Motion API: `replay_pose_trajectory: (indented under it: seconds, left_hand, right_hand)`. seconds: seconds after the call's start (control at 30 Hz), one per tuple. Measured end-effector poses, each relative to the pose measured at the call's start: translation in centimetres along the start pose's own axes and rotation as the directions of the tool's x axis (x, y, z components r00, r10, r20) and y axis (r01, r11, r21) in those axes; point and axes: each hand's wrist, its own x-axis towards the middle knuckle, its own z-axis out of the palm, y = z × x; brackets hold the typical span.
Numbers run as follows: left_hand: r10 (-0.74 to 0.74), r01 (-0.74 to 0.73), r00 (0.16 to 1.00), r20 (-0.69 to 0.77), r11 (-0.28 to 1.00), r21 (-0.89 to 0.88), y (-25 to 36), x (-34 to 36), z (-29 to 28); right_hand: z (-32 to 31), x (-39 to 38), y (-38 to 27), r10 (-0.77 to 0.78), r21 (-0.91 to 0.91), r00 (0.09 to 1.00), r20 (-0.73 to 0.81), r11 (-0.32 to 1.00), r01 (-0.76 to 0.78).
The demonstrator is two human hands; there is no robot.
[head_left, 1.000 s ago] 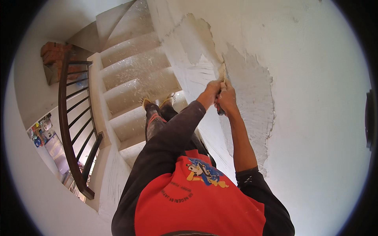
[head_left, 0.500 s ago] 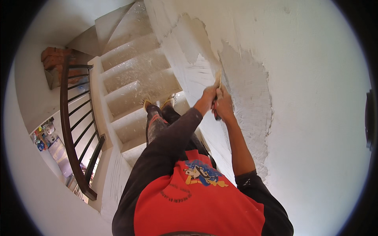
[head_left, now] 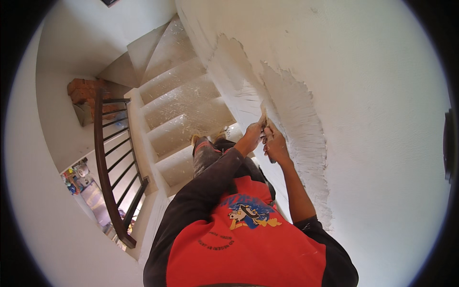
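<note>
Both of my hands are together against the white wall on my right. My left hand (head_left: 252, 136) and my right hand (head_left: 275, 145) grip one flat scraper (head_left: 262, 118), whose blade rests on the wall at the lower edge of a rough patch of white plaster (head_left: 296, 119). The blade itself is small and partly hidden by my fingers. My black sleeve and red shirt fill the lower middle of the view. My shoes (head_left: 203, 141) stand on a stair step below the hands.
A staircase (head_left: 181, 98) speckled with white scraps climbs away at the left of the wall. A dark curved handrail (head_left: 103, 158) runs down its left side. Red bricks (head_left: 83, 91) are stacked on the landing. Several small colourful things (head_left: 76, 177) lie on the floor below.
My two hands and the scraper have slid down the wall and a little left, and the view has shifted with them.
</note>
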Motion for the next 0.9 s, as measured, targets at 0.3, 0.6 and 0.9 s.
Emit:
replay_pose_trajectory:
  seconds: [0.3, 0.6, 0.9]
  left_hand:
    - [0.058, -0.081, 0.988, 0.144, 0.985, 0.154, 6.7, -0.6, 0.5]
    - [-0.188, 0.108, 0.948, 0.257, 0.949, 0.297, 8.6, 2.3, -9.7]
    - [-0.239, 0.145, 0.871, 0.429, 0.960, 0.241, 7.8, -1.0, -8.1]
  right_hand:
    - [1.6, -0.2, -2.5, -0.167, 0.390, 0.986, -0.019, 0.907, 0.161]
    - [11.7, 3.4, 1.5, -0.244, 0.141, 0.893, -0.377, 0.938, 0.316]
    - [12.4, 0.2, -2.7, -0.006, 0.238, 0.887, -0.463, 0.962, 0.130]
